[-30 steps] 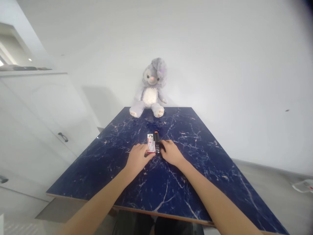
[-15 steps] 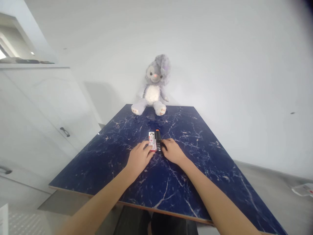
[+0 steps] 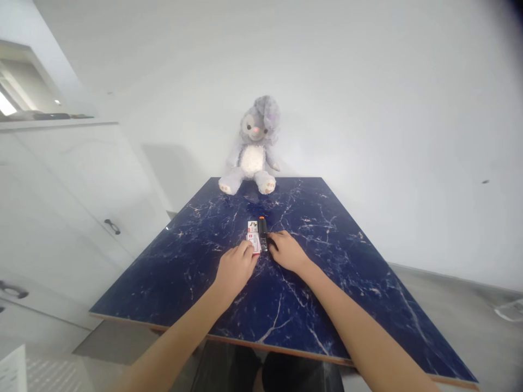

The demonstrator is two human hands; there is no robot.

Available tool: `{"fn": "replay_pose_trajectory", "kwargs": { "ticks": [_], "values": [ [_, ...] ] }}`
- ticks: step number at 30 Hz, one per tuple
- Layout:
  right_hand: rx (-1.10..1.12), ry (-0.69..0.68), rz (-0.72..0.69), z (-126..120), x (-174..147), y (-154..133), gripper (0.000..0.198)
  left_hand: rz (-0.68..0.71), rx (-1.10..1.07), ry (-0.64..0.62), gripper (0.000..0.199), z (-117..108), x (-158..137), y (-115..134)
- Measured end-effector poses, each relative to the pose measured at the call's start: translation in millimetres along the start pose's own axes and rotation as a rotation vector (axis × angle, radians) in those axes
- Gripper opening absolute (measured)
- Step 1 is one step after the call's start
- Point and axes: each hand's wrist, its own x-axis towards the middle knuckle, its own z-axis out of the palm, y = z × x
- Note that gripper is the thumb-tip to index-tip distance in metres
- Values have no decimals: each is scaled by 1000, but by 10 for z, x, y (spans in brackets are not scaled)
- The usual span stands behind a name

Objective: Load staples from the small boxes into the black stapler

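My left hand [image 3: 236, 269] rests low on the table with its fingers together on a small white-and-red box [image 3: 254, 245], thumb at the near end. Just beyond lies another small white box [image 3: 252, 225] with a dark picture. Beside these is a black item with an orange tip [image 3: 262, 226], and a small dark item with pale markings [image 3: 263, 243] lies at its near end. My right hand [image 3: 288, 252] lies at the right of the dark items, index finger and thumb apart. Its fingertips are against or very near them; contact is hard to make out.
A grey plush toy [image 3: 253, 158] sits at the far edge of the blue marbled table [image 3: 327, 283], against the wall. White cabinets [image 3: 61, 207] with dark handles stand on the left. A clear container [image 3: 510, 310] is on the floor at the right.
The camera view has shifted slightly. My left fingers have drawn closer together over the near box, which sits slightly askew to the far one. My right hand has hardly moved.
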Motion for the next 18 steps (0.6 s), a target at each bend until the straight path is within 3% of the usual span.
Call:
{"fn": "replay_pose_trajectory", "kwargs": {
  "ticks": [5, 7, 9, 11, 18],
  "values": [
    [8, 6, -11, 4, -7, 21, 35, -66, -125, 47, 23, 61, 33, -111],
    [6, 6, -18, 3, -8, 23, 35, -131, -192, 46, 44, 110, 65, -208],
    [4, 14, -27, 6, -7, 22, 34, -176, -275, -28, 76, 162, 111, -307],
    [1, 20, -23, 15, -5, 22, 34, -203, -368, -125, 94, 206, 174, -381],
    [8, 4, 57, 0, 9, 86, 36, -203, -477, -184, 101, 255, 398, -441]
  ]
}}
